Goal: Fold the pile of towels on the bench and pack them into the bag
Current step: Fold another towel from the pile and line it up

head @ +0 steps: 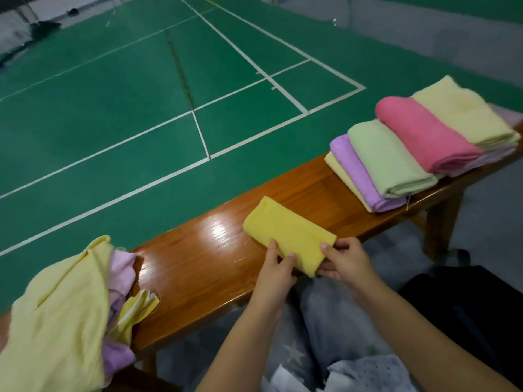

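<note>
Grey star-printed fabric over my lap fills the bottom centre of the frame, with a dark bag-like shape at lower right, too dim for me to tell more. At lower left the unfolded pile of towels slumps over the near end of the bench, a big pale yellow sheet on top with lilac and pink cloth poking out beneath it. Between that pile and my hands the bench is glossy brown wood with a bright glare patch. My left hand pinches the near edge of the folded yellow towel, thumb on top and fingers curled under; my right hand grips the near right corner the same way, thumb pressed on the cloth. That towel lies flat across the middle of the bench, its near end hanging just past the front edge between my two hands. Farther along, at right of centre, the folded stack lies in overlapping layers: pale yellow, lilac, light green, pink, then another pale yellow at the far end. Beyond the bench the green court floor with white lines spreads across the upper left, and a grey wall runs along the upper right.
</note>
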`<state>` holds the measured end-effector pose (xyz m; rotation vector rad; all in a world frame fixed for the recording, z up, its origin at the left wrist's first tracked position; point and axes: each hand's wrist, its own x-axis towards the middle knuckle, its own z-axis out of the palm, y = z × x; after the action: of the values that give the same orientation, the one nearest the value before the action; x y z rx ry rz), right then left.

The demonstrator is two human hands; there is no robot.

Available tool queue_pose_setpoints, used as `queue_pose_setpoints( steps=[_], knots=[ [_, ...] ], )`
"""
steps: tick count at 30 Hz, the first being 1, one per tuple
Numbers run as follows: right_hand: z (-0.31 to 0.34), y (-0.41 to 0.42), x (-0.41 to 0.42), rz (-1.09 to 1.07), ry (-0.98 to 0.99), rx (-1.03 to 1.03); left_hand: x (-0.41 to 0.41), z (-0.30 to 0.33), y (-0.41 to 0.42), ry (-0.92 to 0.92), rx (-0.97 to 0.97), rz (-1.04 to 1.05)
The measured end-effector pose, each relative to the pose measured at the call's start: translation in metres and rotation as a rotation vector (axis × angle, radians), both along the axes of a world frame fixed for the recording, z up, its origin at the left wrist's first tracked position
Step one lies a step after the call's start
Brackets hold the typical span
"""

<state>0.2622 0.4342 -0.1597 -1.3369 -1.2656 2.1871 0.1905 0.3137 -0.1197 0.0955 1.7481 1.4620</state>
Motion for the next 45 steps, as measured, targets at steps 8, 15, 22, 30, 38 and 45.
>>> queue_pose_setpoints(
  steps=[8,15,22,30,38,45],
  knots=[
    [0.000,0.044,0.005,-0.136,0.013,0.028,-0.025,-0.015,0.076,0.160,-0.069,-0.177],
    [-0.005,0.083,0.003,-0.308,0.086,0.025,-0.033,-0.025,0.128,0.235,-0.105,-0.300],
    [-0.009,0.087,0.003,-0.331,0.123,0.005,-0.024,-0.020,0.146,0.279,-0.113,-0.339],
    [0.001,0.062,0.015,-0.316,0.079,-0.013,-0.025,-0.021,0.113,0.211,-0.069,-0.308],
    [0.032,-0.011,0.000,0.208,0.006,0.105,-0.021,0.002,0.007,0.383,-0.044,-0.086],
    [0.060,-0.085,-0.034,0.559,-0.009,0.278,-0.044,0.022,-0.116,0.567,-0.165,0.208]
  ],
)
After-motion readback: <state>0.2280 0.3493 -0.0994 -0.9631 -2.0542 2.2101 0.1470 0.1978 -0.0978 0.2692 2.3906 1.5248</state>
